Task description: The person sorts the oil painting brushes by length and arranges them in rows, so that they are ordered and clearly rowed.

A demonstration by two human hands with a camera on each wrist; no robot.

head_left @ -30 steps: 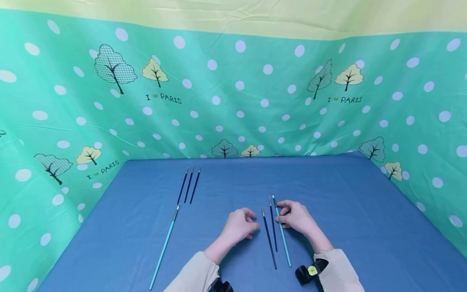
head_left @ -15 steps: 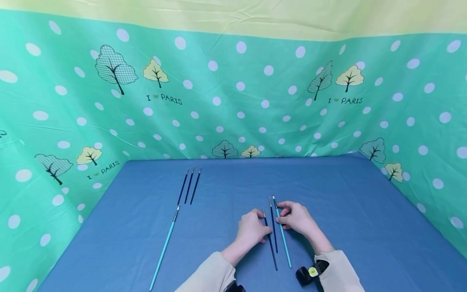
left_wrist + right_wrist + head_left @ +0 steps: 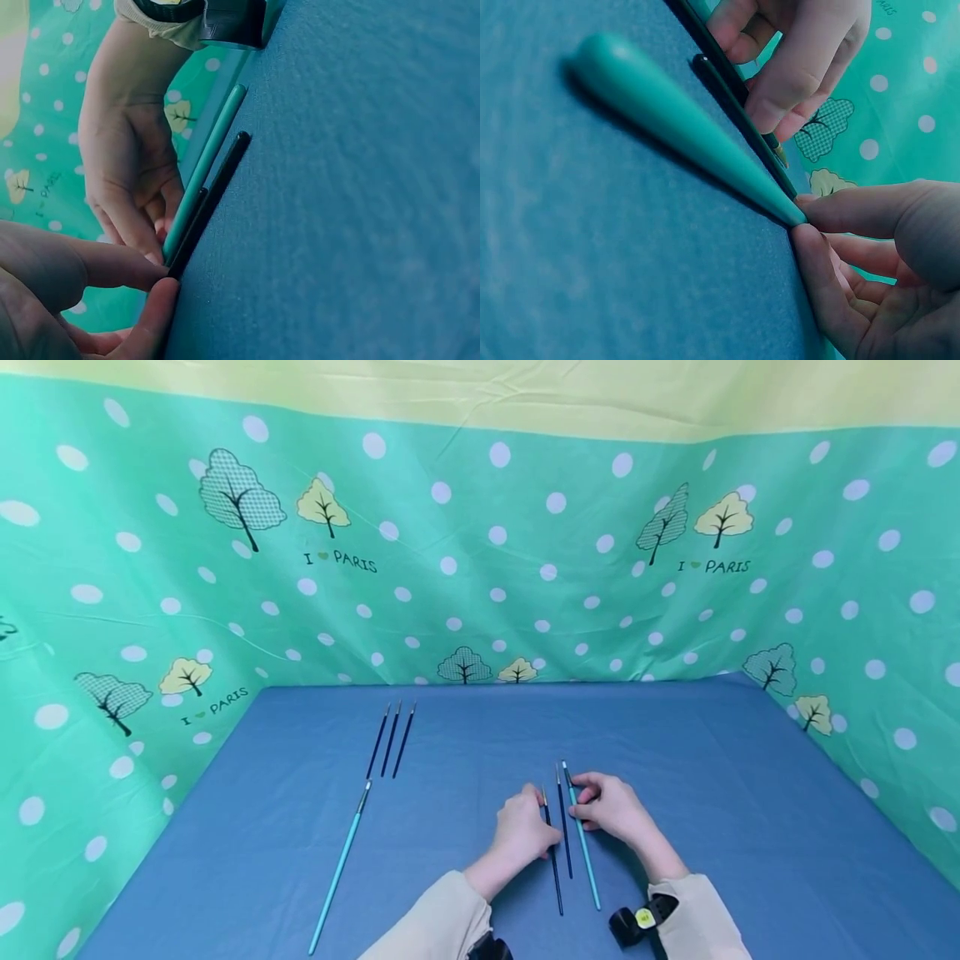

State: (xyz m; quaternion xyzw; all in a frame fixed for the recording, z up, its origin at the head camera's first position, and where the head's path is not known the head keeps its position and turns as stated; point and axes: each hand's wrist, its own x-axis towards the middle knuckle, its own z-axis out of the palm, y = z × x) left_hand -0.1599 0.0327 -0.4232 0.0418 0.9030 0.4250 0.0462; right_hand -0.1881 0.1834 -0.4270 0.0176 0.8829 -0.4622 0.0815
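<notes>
My left hand (image 3: 521, 828) pinches a dark paintbrush (image 3: 556, 878) between thumb and finger, its handle lying along the blue cloth. In the left wrist view that pinch on the dark handle (image 3: 214, 195) shows close up. My right hand (image 3: 613, 806) holds a teal paintbrush (image 3: 588, 864) near its ferrule; the right wrist view has thumb and forefinger meeting on the teal handle (image 3: 682, 135). Between these two lies a second dark paintbrush (image 3: 566, 839), roughly parallel, held by neither hand as far as I can see.
Three dark paintbrushes (image 3: 389, 742) lie side by side at the far left of the blue cloth (image 3: 675, 743). In front of them lies another teal paintbrush (image 3: 341, 868), slanted. A green dotted curtain (image 3: 480, 568) stands behind and along the sides.
My left hand has moved right, reached the leftmost dark paintbrush of the right group and now pinches it. That brush's handle end has swung slightly left. My right hand has stayed on the teal paintbrush.
</notes>
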